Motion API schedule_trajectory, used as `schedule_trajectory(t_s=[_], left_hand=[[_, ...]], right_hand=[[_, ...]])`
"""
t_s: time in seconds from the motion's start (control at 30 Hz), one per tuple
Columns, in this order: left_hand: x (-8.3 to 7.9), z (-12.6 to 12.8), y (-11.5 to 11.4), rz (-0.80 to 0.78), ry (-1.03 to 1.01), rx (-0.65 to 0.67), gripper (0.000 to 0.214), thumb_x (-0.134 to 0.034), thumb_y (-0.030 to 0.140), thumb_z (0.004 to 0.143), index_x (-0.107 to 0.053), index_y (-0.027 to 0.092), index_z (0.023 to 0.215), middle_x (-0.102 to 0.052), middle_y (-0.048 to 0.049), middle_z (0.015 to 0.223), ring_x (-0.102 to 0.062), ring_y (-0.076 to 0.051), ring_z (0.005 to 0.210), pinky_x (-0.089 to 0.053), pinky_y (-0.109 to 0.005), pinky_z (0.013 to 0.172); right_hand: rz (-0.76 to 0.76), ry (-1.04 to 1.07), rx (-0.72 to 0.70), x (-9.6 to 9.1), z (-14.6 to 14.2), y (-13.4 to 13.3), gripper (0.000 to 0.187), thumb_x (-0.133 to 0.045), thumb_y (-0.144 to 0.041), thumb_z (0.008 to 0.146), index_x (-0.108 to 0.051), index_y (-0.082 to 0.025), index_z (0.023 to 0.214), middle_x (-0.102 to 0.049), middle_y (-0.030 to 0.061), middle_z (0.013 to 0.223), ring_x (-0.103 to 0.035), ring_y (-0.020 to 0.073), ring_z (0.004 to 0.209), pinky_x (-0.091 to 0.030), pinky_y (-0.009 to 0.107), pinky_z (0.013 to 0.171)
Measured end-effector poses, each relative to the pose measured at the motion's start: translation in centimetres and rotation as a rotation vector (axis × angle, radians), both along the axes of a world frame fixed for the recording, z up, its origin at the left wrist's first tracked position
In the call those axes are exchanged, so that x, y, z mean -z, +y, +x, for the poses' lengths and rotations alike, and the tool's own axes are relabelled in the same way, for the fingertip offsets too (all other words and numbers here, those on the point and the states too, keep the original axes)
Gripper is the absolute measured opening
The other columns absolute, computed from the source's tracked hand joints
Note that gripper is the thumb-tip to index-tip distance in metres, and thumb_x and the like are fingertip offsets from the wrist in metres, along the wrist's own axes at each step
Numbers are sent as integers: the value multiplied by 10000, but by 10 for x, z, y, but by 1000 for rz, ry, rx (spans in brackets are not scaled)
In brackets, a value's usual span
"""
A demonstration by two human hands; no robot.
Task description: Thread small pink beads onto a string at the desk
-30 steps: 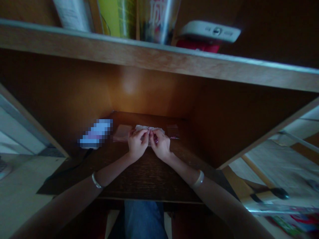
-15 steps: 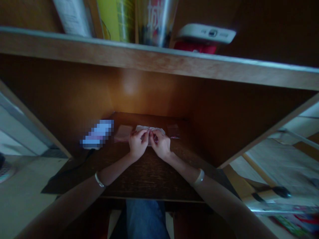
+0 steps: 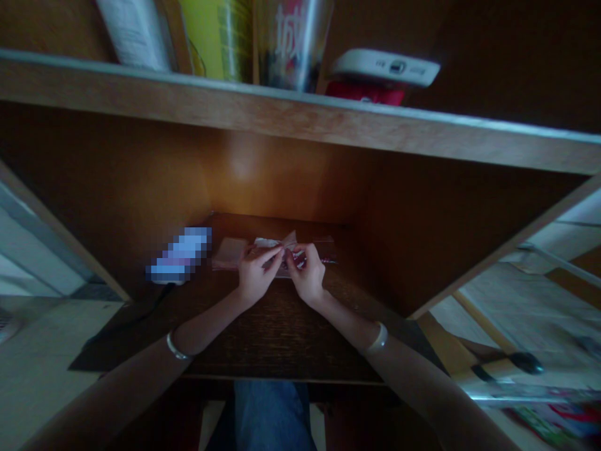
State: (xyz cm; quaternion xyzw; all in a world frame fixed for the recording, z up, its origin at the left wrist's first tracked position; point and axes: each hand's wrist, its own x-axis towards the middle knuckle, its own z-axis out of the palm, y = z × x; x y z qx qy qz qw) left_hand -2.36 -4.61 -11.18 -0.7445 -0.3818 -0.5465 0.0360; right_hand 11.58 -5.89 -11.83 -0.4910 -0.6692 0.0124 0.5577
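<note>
From above, we are looking down over two bare forearms, each wearing a silvery bangle — the left one, the right one. Both hands are meeting over the middle of a dark wooden tabletop, inside a brown cubby. Our left hand is pinching a thin clear film between thumb and forefinger; our right hand is pinching it just beside, the fingertips nearly touching. A corner of the film is standing up behind the fingers, and dark pink glints are showing by the right ones, too small for us to make out.

Under and behind the hands, a white sheet is lying flat, partly covered. Just left of it, a pale packet is resting; on the right, a clear bag is lying close to the right hand. Farther left, a phone is leaning, its screen pixelated, with a dark cable trailing.

Overhead, a shelf is carrying a white bottle, a clear cup and a white device over something red.
</note>
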Motion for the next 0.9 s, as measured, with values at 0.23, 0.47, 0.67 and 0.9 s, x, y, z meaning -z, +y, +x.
schedule_trajectory(t_s=[0.23, 0.47, 0.67, 0.9], left_hand=[[-6, -3, -5, 92, 155, -138, 126, -590, 289, 860, -708, 286, 906, -691, -15, 1114, -665, -202, 878, -419, -437, 858], [-10, -2, -8, 144, 245, -146, 106, -600, 290, 840, -701, 288, 874, -654, -8, 1194, -642, -207, 911, -387, -450, 897], [-6, -3, -3, -13, 277, -2, 378, -508, 165, 845, -549, 222, 1216, -480, -71, 1400, -535, -244, 1157, -372, -446, 979], [-4, 2, -3, -164, 417, 11, 780, -475, 9, 725, -227, 185, 1444, -292, -119, 1509, -292, -279, 1372, -243, -489, 1080]], right_hand=[[26, -37, 12, -2, -6, -6, 174, -520, -236, 864, -661, -264, 962, -599, 60, 984, -595, 182, 892, -521, 310, 726], [-127, 8, -23, 1, -2, -2, 168, -538, -287, 859, -685, -235, 922, -661, 51, 949, -615, 165, 723, -512, 301, 655], [-153, 72, -42, 5, 1, 8, 193, -570, -223, 812, -682, -222, 969, -674, 66, 950, -623, 196, 791, -512, 333, 700], [-85, 195, -251, 12, -1, 16, 206, -529, -139, 793, -709, -224, 843, -691, 47, 889, -643, 177, 839, -530, 333, 741]])
